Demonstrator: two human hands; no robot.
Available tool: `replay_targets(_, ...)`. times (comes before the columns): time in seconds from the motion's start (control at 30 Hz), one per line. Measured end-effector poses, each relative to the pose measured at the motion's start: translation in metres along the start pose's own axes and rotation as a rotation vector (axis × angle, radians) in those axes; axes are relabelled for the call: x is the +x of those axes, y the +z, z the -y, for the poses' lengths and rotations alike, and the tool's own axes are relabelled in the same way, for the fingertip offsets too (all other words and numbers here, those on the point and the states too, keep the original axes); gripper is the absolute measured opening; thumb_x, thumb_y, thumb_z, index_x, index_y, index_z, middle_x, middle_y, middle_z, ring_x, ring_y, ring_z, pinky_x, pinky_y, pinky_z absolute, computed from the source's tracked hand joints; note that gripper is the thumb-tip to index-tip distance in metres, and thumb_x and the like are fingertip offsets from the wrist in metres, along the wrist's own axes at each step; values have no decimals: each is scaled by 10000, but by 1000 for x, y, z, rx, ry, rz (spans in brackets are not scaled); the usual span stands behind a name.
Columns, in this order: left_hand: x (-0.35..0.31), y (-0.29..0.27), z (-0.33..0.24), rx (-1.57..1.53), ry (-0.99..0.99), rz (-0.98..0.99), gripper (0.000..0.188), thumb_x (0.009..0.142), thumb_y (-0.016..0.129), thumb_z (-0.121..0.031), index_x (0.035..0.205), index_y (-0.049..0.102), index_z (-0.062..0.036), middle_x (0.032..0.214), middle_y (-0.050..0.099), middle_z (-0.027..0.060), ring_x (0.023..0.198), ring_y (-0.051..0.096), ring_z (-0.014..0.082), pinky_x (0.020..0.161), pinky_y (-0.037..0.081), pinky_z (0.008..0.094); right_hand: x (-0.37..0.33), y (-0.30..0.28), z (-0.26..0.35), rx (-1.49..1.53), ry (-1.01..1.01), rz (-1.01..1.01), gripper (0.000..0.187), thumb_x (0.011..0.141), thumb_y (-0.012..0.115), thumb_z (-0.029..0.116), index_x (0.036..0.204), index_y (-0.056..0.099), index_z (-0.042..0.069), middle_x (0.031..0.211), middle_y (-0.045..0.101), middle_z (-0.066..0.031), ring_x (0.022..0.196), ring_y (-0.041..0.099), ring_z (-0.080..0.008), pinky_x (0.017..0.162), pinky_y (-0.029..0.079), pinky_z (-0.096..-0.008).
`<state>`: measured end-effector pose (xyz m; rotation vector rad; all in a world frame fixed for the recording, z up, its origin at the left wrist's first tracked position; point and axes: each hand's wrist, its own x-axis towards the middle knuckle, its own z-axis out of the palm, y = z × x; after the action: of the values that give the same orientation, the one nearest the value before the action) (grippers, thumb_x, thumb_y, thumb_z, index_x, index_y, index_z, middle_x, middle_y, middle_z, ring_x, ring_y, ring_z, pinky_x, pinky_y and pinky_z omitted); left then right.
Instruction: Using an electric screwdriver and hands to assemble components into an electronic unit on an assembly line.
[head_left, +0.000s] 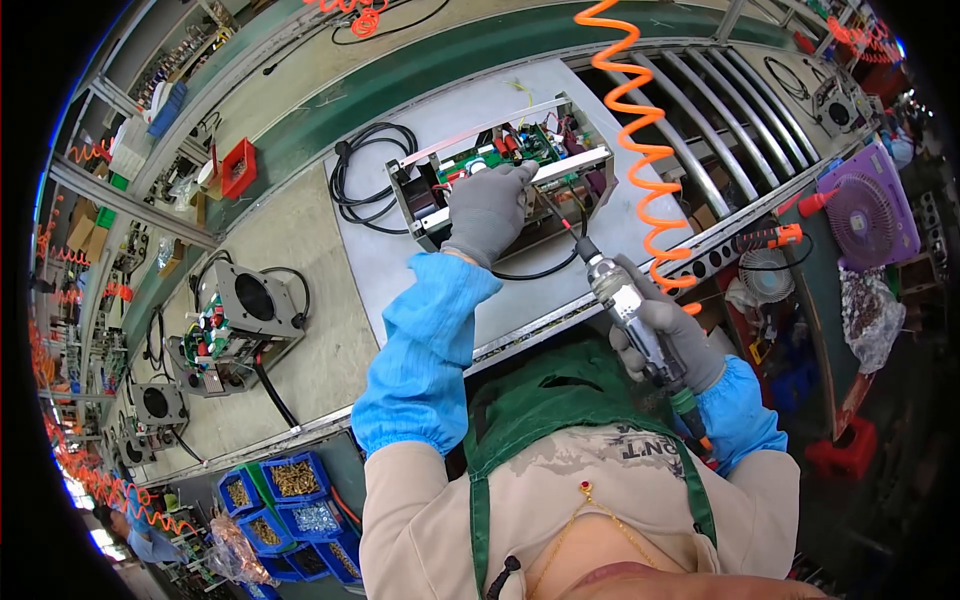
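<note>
An open metal chassis (430,200) with a green circuit board (520,148) inside lies on a grey pallet plate (400,270) on the conveyor. My left hand (488,205), in a grey glove, rests on the chassis's front rail and presses it. My right hand (665,340), also gloved, grips a silver pneumatic screwdriver (625,300) held off the table, its bit pointing up toward the chassis's right end. An orange coiled air hose (640,140) runs from the tool upward. A black cable (365,175) lies coiled left of the chassis.
Another chassis with a round fan opening (245,300) waits further left on the belt, with more behind it. Blue bins of screws (295,480) sit below the table edge. A purple fan (865,215) and a second orange-handled driver (770,238) are at right, beside metal rollers (700,110).
</note>
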<state>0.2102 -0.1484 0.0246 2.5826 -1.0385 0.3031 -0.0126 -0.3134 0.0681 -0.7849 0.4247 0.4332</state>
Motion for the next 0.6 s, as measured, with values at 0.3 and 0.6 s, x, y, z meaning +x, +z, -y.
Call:
replay_targets(0.3,-3,0,-4,116,23,-61,381,803,558,-155,1178,591,-217,989,625,5,922,600,201,749,447,382,18,-1,-21,-172,-166,0,842,767,586,321,1473,131,254,785,545,-112,526,545,-146,465,487,-292)
replay_targets(0.6,-103,-72,30,106,-257,-451,689,641,744,-279,1229,464,-55,1240,450,167,1116,426,355,934,340,483,31,-30,-38,-221,-208,32,753,790,642,486,1374,288,166,813,558,-84,514,527,-141,434,467,-293)
